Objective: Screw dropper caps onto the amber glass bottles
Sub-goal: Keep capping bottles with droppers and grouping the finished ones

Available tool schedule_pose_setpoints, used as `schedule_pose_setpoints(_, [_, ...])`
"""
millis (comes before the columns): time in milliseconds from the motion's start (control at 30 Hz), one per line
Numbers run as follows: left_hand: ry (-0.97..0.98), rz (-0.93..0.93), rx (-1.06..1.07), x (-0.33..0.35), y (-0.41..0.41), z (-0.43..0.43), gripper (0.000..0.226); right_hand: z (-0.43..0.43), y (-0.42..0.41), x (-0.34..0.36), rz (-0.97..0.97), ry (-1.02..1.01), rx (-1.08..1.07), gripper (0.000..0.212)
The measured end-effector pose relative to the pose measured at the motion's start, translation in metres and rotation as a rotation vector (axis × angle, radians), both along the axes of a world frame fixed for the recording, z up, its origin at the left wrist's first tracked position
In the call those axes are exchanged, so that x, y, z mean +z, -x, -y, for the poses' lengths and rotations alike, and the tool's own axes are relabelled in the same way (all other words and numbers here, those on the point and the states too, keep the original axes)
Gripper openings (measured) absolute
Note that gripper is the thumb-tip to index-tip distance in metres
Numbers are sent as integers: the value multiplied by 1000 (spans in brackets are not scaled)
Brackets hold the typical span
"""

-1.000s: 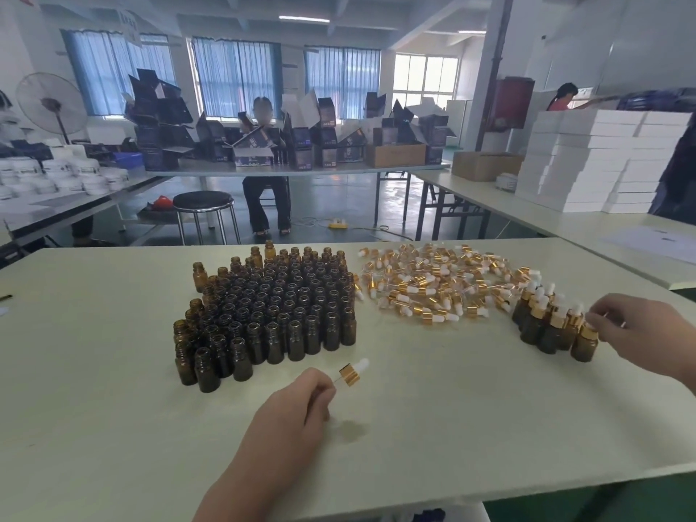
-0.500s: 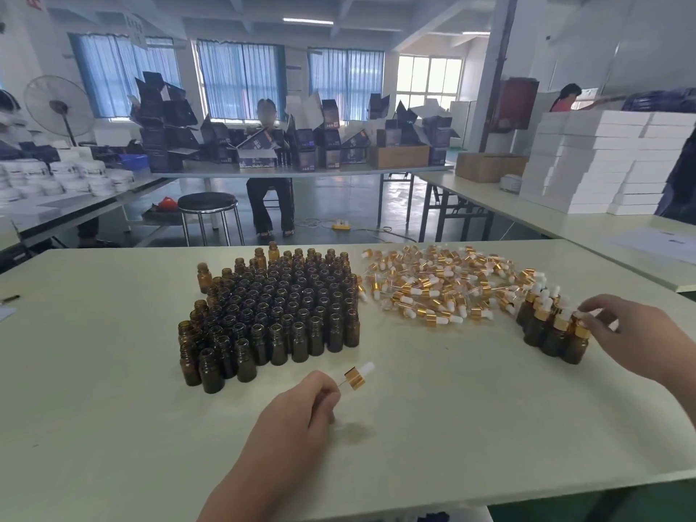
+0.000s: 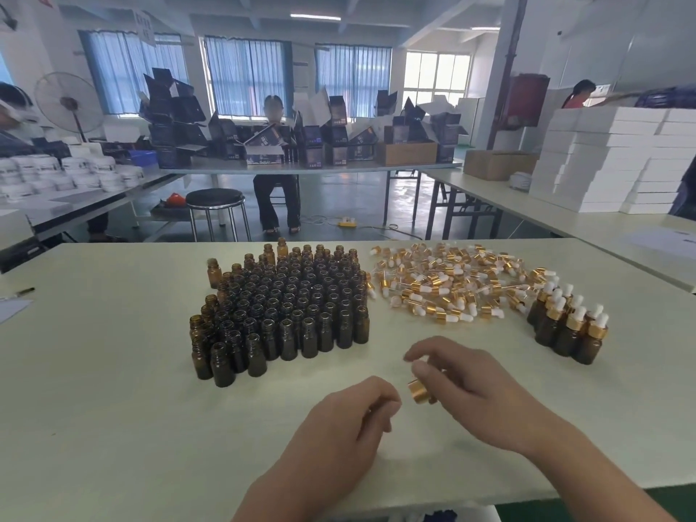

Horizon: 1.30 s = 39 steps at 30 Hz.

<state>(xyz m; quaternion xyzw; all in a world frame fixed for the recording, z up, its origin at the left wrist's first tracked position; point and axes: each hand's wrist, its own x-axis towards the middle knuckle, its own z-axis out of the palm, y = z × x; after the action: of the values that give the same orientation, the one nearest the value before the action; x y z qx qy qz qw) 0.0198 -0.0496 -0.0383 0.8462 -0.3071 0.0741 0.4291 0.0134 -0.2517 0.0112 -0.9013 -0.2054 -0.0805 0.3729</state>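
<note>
Two hands meet over the near centre of the pale table (image 3: 113, 389), in front of the stock.

Right hand (image 3: 486, 393): fingers curled, thumb and forefinger closed about a single dropper cap (image 3: 420, 391). The cap's gold collar shows just below the thumb, tilted.

Left hand (image 3: 350, 416): fingers curled inward, tips just beside the collar. Whether they pinch the cap's glass pipette cannot be told, as the fingers hide that part.

Open amber bottles (image 3: 286, 314): a dense block standing upright, left of centre, beyond the left hand, necks uncapped. One bottle stands slightly apart at the block's far left corner.

Loose dropper caps (image 3: 444, 288): a scattered heap lying flat, just beside the block on its right, gold collars and white bulbs mixed.

Capped bottles (image 3: 568, 325): a small upright cluster at the right end of the heap, well apart from both hands, each carrying a gold collar and white bulb.

Surroundings: a pen (image 3: 24, 292) lies near the table's left edge beside a sheet of paper. Beyond the table, a round stool (image 3: 215, 199) stands on the floor. A seated person (image 3: 277, 175) is at a far table loaded with dark cartons. A pedestal fan (image 3: 69, 101) stands at the left. Stacked white boxes (image 3: 610, 160) occupy the table to the right.
</note>
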Motion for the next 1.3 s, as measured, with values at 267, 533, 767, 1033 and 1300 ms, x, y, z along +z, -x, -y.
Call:
schedule_pose_setpoints(267, [92,100,147,50,5,-47,9,-22,-24,-11,84,-348,-14,30])
schedule_pose_setpoints(533, [569,71,750,95,-107,-149,13,-1,-30,-32,218,-434,-346,23])
schedule_pose_setpoints(767, [12,-177,855,57,-201,-198,54,-7,-29,-35,249,-346,-285,21])
schedule_pose_setpoints(1033, [-542,-172,748,48,-244,-195,66,-10,-32,-38,270,-301,-299,17])
schedule_pose_setpoints(1300, [-809,30,881,49,-249,-179,17,-10,-33,-39,216,-286,-261,19])
